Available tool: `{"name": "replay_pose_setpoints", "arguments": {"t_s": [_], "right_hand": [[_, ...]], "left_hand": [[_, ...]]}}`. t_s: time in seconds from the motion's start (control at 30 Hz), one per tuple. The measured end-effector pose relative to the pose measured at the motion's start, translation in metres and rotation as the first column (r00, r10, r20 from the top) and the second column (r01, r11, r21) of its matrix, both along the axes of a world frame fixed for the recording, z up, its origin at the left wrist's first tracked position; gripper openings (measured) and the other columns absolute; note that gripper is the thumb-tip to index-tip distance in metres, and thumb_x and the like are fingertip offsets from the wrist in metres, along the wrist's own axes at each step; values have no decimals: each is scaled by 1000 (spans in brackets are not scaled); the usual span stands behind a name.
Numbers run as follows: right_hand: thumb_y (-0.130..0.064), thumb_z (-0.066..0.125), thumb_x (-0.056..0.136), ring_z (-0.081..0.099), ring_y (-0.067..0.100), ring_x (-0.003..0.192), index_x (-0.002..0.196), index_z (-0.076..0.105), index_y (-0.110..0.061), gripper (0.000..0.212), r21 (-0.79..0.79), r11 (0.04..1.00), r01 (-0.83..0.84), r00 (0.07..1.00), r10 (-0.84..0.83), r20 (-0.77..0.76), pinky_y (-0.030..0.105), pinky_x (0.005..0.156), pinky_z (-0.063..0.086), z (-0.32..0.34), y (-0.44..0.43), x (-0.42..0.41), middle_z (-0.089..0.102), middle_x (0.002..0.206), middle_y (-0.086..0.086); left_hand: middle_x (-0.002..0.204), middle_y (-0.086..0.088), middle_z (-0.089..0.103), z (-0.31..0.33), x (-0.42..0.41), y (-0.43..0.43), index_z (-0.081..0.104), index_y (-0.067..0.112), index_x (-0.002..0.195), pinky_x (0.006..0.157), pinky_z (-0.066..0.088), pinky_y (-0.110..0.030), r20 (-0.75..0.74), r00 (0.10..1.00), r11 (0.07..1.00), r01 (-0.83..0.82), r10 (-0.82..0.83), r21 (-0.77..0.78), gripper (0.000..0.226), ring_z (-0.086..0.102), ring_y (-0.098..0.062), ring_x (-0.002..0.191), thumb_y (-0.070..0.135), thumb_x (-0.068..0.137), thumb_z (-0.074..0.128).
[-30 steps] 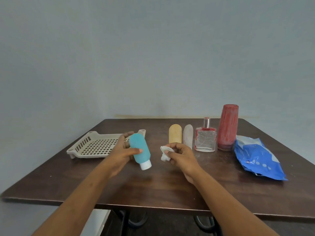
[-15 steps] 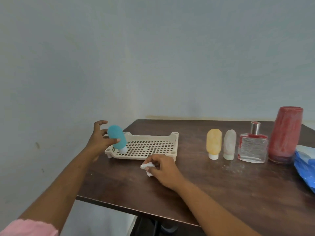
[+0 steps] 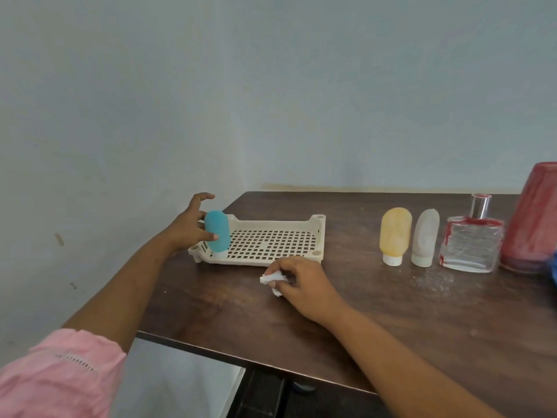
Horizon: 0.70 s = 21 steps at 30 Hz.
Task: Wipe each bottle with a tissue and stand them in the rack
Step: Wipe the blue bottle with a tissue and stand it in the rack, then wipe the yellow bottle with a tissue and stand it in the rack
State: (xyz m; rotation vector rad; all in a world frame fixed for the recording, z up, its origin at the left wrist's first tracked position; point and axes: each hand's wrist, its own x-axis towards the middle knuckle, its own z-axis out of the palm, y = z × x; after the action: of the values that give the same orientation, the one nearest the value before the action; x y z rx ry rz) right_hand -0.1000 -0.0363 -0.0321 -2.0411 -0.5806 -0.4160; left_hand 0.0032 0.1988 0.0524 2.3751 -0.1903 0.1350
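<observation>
Wood table [image 3: 391, 327]: yellow btl [image 3: 395, 235], pale btl [image 3: 425, 236], glass perfume btl [image 3: 471, 245], red container [image 3: 533, 215] in row at right, apart from rack [image 3: 259, 260].
Blue btl [image 3: 217, 230]: upright, white cap down, rack's near-left corner.
L hand [image 3: 187, 229]: thumb + fingers curled round that btl.
R hand [image 3: 304, 285]: pinches crumpled tissue [image 3: 272, 278], just before rack.

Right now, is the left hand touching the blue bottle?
Touching. The head view shows the left hand with its thumb pressed across the front of the blue bottle and other fingers behind it.
</observation>
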Motion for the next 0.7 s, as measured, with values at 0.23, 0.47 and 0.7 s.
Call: {"name": "replay_pose_setpoints", "arguments": {"t_s": [0.23, 0.47, 0.7], "right_hand": [[-5, 64, 81, 62, 6, 81, 85, 71, -20, 17, 55, 998, 0, 1000, 1, -22, 22, 77, 51, 3, 0, -2, 69, 81, -4], [-10, 67, 81, 62, 7, 83, 85, 71, -17, 10, 60, 998, 18, 999, -16, -39, 22, 77, 51, 4, 1, -3, 70, 84, -4], [-9, 67, 81, 59, 1, 85, 89, 71, -19, 14, 41, 998, 39, 998, -37, -47, 14, 75, 48, 6, 0, -6, 67, 87, -9]], "left_hand": [[146, -18, 41, 3, 4, 15, 21, 40, 144, 102, 45, -48, -23, 1000, 1000, -1, 2, 32, 93, 51, -35, 125, -9, 81, 69], [148, -17, 39, 4, 6, 11, 20, 41, 145, 103, 43, -48, -29, 999, 997, 36, -34, 65, 95, 50, -36, 127, -10, 81, 68], [150, -9, 36, 0, 3, 12, 28, 46, 138, 105, 42, -46, 34, 998, 994, 51, -54, 97, 90, 44, -34, 133, -8, 80, 70]]}}
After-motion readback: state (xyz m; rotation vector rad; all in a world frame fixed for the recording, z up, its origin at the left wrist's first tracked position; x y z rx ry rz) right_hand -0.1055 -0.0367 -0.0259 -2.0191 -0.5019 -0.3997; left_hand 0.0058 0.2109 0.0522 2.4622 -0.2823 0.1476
